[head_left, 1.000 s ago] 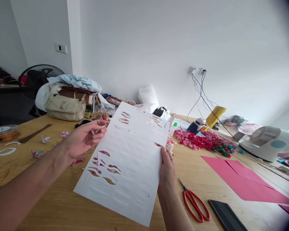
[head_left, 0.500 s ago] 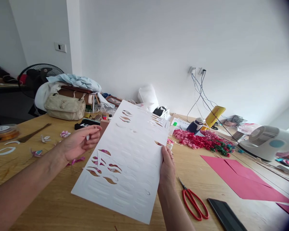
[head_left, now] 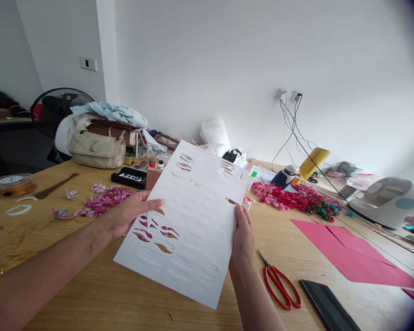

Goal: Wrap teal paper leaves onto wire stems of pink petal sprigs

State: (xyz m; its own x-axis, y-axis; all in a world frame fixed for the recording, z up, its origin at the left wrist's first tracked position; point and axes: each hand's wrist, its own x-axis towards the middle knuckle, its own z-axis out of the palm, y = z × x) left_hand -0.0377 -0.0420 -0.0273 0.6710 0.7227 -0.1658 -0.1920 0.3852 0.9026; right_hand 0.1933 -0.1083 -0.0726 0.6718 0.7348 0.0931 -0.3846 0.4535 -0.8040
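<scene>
A white sheet (head_left: 200, 216) with leaf-shaped cut-outs and scored outlines is held up at a tilt over the wooden table. My left hand (head_left: 133, 214) grips its left edge, thumb on the front face and fingers behind. On the right edge, my right hand (head_left: 243, 234) pinches the sheet with its thumb in front. Through several openings at the lower left, pink and brown show. Whether my left hand also has a small paper piece in it is hidden. Red-handled scissors (head_left: 279, 287) lie just right of my right forearm.
A dark phone (head_left: 327, 305) and pink paper (head_left: 352, 253) lie at the right. Pink petals (head_left: 106, 198) are at the left, near a wire spool (head_left: 14, 185). Behind are a beige bag (head_left: 98, 149), red and green beads (head_left: 293, 197) and a white fan (head_left: 389, 202).
My left hand has come in to the sheet and closed on its left edge; before, it was held off to the left, near a small white piece. The view has shifted slightly.
</scene>
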